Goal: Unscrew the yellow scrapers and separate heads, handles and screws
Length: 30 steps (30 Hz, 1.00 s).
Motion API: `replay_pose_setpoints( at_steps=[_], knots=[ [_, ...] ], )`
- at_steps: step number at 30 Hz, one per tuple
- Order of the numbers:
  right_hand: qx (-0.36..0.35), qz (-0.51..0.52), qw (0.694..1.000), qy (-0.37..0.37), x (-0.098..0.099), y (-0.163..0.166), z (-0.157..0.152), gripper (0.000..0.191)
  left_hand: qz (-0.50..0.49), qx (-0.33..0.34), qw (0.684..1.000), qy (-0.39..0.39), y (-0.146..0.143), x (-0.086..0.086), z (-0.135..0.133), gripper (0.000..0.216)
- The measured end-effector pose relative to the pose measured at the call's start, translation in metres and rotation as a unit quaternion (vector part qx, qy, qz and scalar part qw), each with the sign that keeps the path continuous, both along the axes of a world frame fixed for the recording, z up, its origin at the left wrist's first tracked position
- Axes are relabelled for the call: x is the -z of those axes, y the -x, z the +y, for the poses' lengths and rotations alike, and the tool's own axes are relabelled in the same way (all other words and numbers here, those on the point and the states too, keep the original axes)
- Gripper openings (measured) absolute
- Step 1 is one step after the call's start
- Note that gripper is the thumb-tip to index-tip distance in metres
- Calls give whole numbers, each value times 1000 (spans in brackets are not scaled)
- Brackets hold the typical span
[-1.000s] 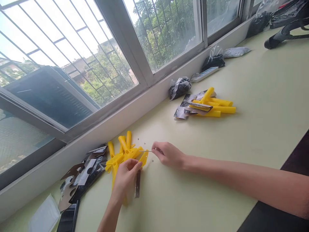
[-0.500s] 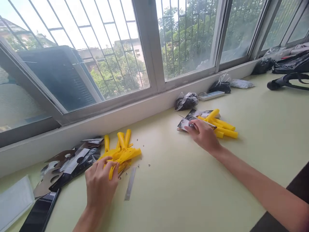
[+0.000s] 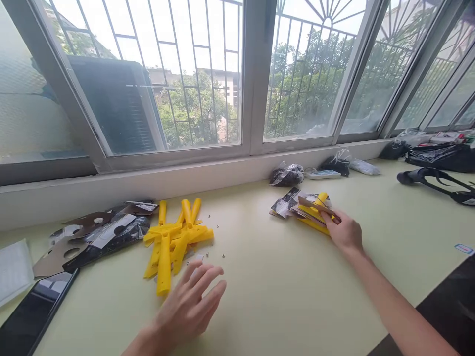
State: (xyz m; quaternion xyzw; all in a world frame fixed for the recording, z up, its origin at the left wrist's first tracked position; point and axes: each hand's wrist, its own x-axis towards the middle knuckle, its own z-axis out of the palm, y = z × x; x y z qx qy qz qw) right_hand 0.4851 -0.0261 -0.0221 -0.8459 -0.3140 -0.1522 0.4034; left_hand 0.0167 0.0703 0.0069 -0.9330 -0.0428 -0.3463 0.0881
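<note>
My left hand hovers flat over the pale green table, fingers spread, holding nothing, just right of a heap of yellow plastic handles. A thin metal blade and a few tiny screws lie beside that heap. My right hand rests on the right end of a second pile of yellow handles with printed cards, fingers curled onto a packaged yellow handle at its top.
Torn black and brown card packaging lies left of the heap. A dark phone and a white sheet sit at the near left. Black plastic bags, a white power strip and a black strap line the window sill side.
My left hand let go of the yellow heap and drew back toward me, opening flat. My right hand slid from the left side of the far pile to its right end. The view tilted up.
</note>
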Motion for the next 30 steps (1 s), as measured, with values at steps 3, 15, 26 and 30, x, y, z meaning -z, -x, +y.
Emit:
replay_pose_setpoints(
  at_steps=[3,15,26,30],
  knots=[
    [-50,-7,997,-51,-6,19,1,36,-12,49,996,78,-5,2,-10,33],
    [-449,-130,884,-32,-6,247,-11,26,-190,-97,579,787,-51,4,-47,60],
    [-480,-124,868,-31,0,268,-11,26,-136,-158,540,816,-28,-2,-29,54],
    [-486,-99,869,-14,1,267,-11,26,-136,-165,560,801,-26,1,-29,46]
  ],
)
